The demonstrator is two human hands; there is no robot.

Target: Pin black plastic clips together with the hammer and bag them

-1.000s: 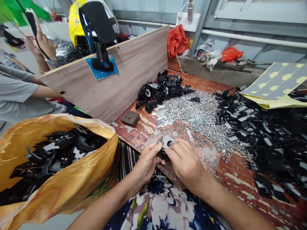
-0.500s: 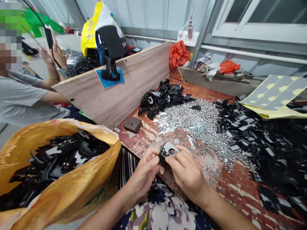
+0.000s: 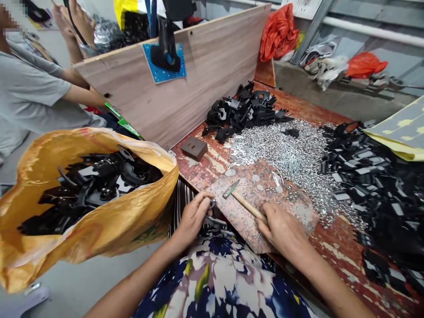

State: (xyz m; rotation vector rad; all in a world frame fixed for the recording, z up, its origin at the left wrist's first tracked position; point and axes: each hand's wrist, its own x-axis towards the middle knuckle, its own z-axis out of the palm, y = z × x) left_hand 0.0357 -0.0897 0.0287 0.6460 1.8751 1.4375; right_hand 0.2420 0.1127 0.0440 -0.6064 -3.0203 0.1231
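Note:
My right hand (image 3: 283,227) is closed round the wooden handle of a small hammer (image 3: 247,204), its head over the speckled stone slab (image 3: 265,234). At the slab's near left edge my left hand (image 3: 195,218) pinches a black plastic part (image 3: 215,221), partly hidden by the fingers and held low over my lap. Beyond the slab lies a heap of shiny metal pins (image 3: 281,148). Black plastic pieces (image 3: 245,108) are piled behind the pins, and more black and grey parts (image 3: 371,176) spread along the right.
An open yellow sack (image 3: 145,216) of black parts stands at my left. A brown block (image 3: 194,148) sits near the wooden partition (image 3: 212,57). Past the partition is another person in a grey shirt (image 3: 36,84). A patterned sheet (image 3: 404,128) lies at the far right.
Both hands were together on the black part. My right hand has left it and now grips the hammer, while my left hand has lowered the part. The view has tilted down.

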